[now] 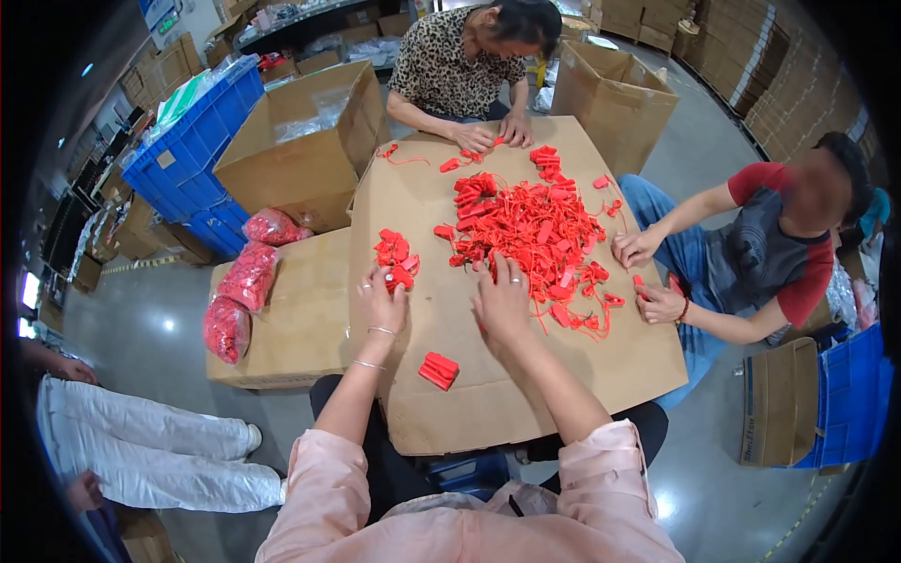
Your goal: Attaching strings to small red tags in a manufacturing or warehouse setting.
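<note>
A large heap of small red plastic pieces with thin red cords [540, 235] lies tangled on a cardboard-topped table [488, 403]. My right hand [503, 298] is at the heap's near left edge, its fingers spread and the fingertips among the pieces. To the left, my left hand [381, 302] reaches the near side of a smaller red pile [394, 251]. Its fingers are bent but apart, touching the pile's edge; I see nothing gripped in them. Closer to me, a neat block of red pieces [438, 370] lies side by side on the cardboard.
Across the table a person [469, 66] handles red pieces; another person [751, 244] does so at the right. Clear bags of red pieces [249, 277] rest on a closed box at the left. Open cartons [610, 103] and blue crates [197, 141] stand around. Someone in white trousers [160, 441] is at the lower left.
</note>
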### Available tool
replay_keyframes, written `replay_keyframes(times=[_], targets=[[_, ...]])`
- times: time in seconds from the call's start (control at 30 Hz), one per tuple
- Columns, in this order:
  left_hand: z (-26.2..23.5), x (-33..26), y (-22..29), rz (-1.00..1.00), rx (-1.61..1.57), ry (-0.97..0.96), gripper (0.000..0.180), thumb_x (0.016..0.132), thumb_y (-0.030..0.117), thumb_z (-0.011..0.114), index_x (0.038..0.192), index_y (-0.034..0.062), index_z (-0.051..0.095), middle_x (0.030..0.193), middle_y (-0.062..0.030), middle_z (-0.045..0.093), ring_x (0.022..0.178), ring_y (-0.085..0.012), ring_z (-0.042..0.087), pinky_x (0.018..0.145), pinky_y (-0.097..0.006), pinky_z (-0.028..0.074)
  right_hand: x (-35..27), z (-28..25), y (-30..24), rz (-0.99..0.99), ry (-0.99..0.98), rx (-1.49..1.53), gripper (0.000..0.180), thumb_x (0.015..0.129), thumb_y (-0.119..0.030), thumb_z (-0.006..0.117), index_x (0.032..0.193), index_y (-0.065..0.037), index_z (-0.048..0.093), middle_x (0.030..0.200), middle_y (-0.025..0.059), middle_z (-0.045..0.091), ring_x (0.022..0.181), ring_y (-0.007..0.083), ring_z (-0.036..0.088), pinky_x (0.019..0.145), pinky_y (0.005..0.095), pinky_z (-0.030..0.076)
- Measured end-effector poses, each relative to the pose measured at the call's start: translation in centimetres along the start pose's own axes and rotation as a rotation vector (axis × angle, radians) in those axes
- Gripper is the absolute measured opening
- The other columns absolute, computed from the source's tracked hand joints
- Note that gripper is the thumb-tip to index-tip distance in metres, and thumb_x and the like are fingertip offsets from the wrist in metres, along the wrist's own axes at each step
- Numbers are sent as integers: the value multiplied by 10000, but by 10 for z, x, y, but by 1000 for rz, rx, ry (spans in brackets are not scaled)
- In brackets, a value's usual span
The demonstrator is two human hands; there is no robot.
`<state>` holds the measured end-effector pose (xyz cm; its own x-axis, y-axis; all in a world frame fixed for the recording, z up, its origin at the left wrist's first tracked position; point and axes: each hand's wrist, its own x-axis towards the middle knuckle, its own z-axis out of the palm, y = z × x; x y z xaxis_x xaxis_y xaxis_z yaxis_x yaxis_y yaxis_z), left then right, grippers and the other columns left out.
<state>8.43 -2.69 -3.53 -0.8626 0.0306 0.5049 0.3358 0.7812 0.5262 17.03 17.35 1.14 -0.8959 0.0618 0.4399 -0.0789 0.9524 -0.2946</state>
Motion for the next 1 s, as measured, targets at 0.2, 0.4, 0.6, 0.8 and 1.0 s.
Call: replay_keyframes(times=[0.2, 0.4, 0.6, 0.8, 1.0], targets=[[15, -1, 36, 257, -243, -179, 410, 707, 51, 599, 1099, 36, 480, 1158, -160, 442, 1095, -346, 415, 944, -416, 360, -31, 2, 40, -190, -164, -84, 255, 698, -107, 581, 945, -52, 551, 1082, 112, 500, 1141, 323, 383, 940, 430, 324], [63, 15, 66, 257, -108, -260, 467, 705, 15, 553, 1163, 22, 463, 1255, -197, 386, 1150, -354, 390, 973, -404, 347, -82, -60, 89, -282, -212, 52, 132, 704, -122, 575, 816, -53, 580, 972, 95, 536, 1095, 273, 448, 966, 432, 303], [91, -17, 93, 413, -230, -587, 392, 723, 32, 491, 1113, -8, 501, 1128, -239, 474, 1060, -370, 456, 934, -389, 378, -96, -83, 99, -54, -56, -3, 146, 688, -104, 619, 818, -57, 572, 921, 90, 545, 1040, 269, 475, 921, 425, 335], [27, -49, 135, 270, -242, -840, 340, 773, 78, 508, 1104, 2, 527, 1028, -191, 559, 966, -346, 530, 867, -383, 426, -74, -75, 53, -95, 114, -10, 352, 682, -112, 623, 1022, -45, 561, 984, 88, 505, 943, 262, 475, 838, 390, 366], [6, -31, 121, -84, -886, -611, 287, 814, 58, 510, 1091, -1, 550, 901, -78, 594, 803, -151, 568, 736, -277, 464, -83, -67, 67, -168, -185, -12, 235, 673, -115, 604, 900, -58, 590, 920, 79, 529, 956, 246, 473, 828, 367, 367]])
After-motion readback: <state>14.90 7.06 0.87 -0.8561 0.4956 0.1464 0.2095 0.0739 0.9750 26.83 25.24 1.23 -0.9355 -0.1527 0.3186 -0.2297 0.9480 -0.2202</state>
